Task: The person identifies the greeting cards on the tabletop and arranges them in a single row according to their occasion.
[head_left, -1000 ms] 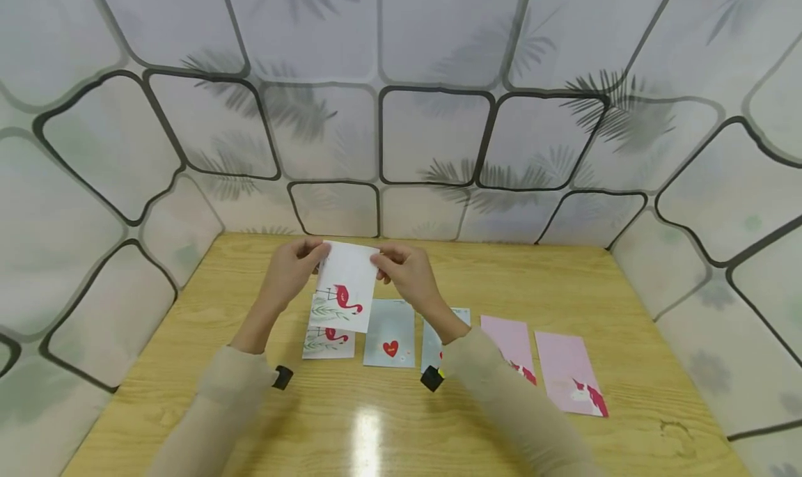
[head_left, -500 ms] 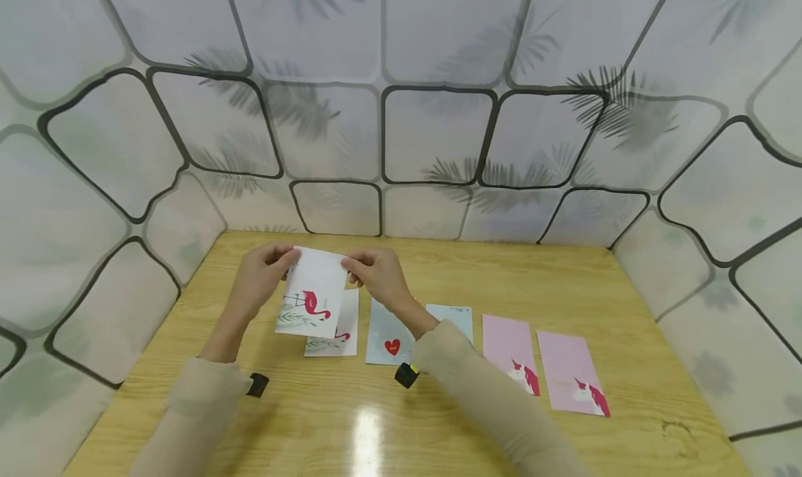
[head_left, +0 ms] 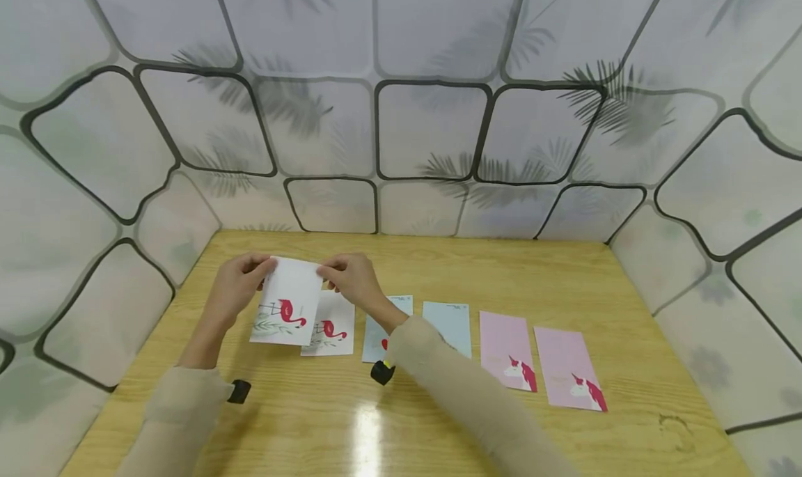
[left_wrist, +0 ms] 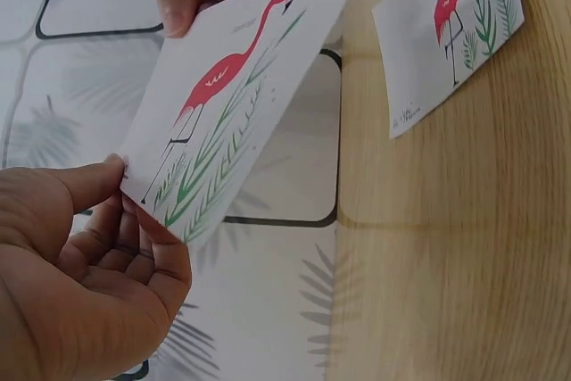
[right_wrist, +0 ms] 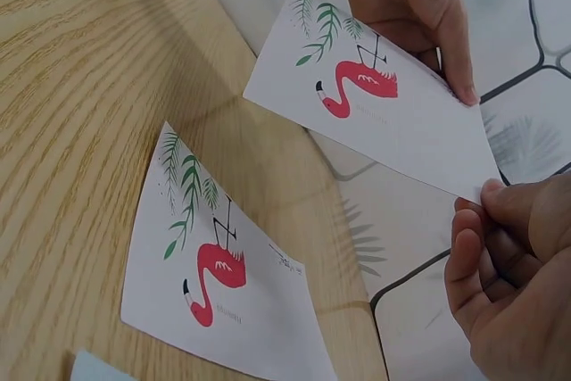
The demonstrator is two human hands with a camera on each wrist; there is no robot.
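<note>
Between both hands hangs a white flamingo card (head_left: 287, 303), tilted and raised over the table's left part. The left hand (head_left: 237, 285) pinches its upper left corner, thumb in front, as the left wrist view also shows. At the upper right corner the right hand (head_left: 352, 278) pinches it between thumb and fingers; the right wrist view shows that thumb (right_wrist: 513, 201) at the corner. A second flamingo card (head_left: 336, 331) lies on the table just right of the held one, partly overlapped by it in the head view.
On the wooden table (head_left: 301, 421), right of the flamingo card, a row continues: a light blue card (head_left: 371, 338) and another blue card (head_left: 452, 324), both partly behind the right forearm, then a pink unicorn card (head_left: 506, 345) and a second pink unicorn card (head_left: 567, 365). Patterned fabric walls (head_left: 432, 129) enclose the table.
Both hands have carried the held flamingo card leftward and slightly down, from over the lying flamingo card to its left side. The lying one is now more visible.
</note>
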